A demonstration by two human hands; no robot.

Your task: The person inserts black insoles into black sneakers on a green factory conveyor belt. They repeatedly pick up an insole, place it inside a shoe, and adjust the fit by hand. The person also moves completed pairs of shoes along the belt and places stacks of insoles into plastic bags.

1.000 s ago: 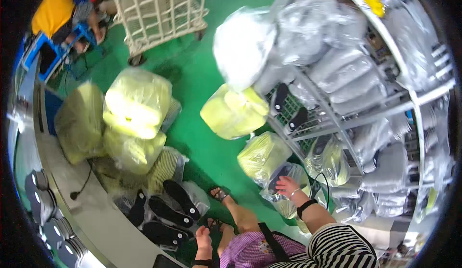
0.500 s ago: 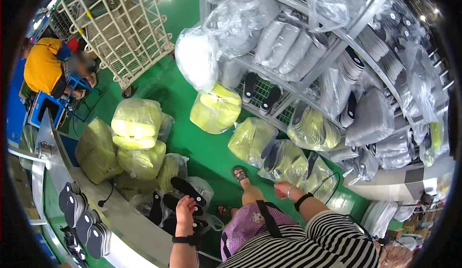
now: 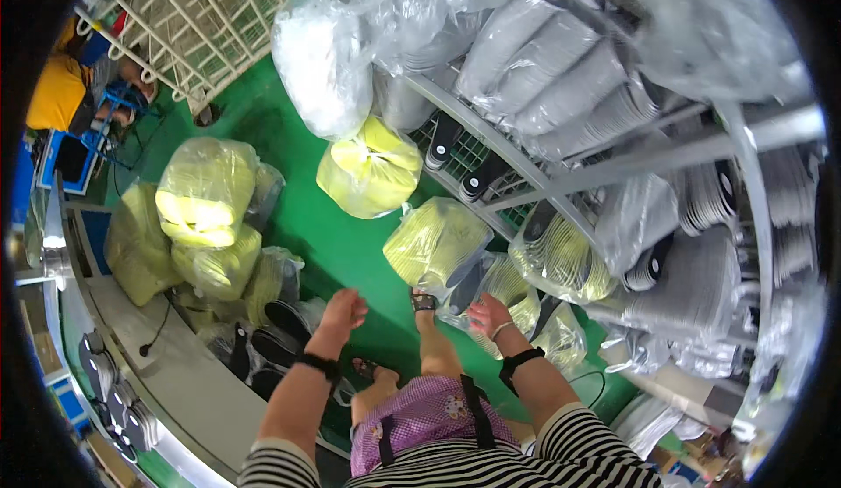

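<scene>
My left hand (image 3: 343, 312) hangs in front of me over the green floor, its fingers curled in with nothing seen in them. Nearest to it are black shoe insoles (image 3: 287, 321) in clear plastic bags. My right hand (image 3: 488, 314) is held out empty, fingers loosely bent and apart. It hangs over a clear bag of yellow-green insoles (image 3: 512, 288) beside the rack. Farther off stands another yellow-green bag (image 3: 437, 241). Whether my right hand touches the bag below it I cannot tell.
A metal rack (image 3: 534, 173) with bagged grey insoles fills the right. At left, bulky yellow-green bags (image 3: 207, 192) are piled beside a curved worktable (image 3: 131, 339) holding insole stacks. A wheeled wire cart (image 3: 188, 32) stands far left, near a seated person in orange (image 3: 54, 94).
I have moved toward the rack, which looms larger. My left hand has moved forward, away from the black insoles, and its fingers have curled. My right hand has come lower and nearer the left.
</scene>
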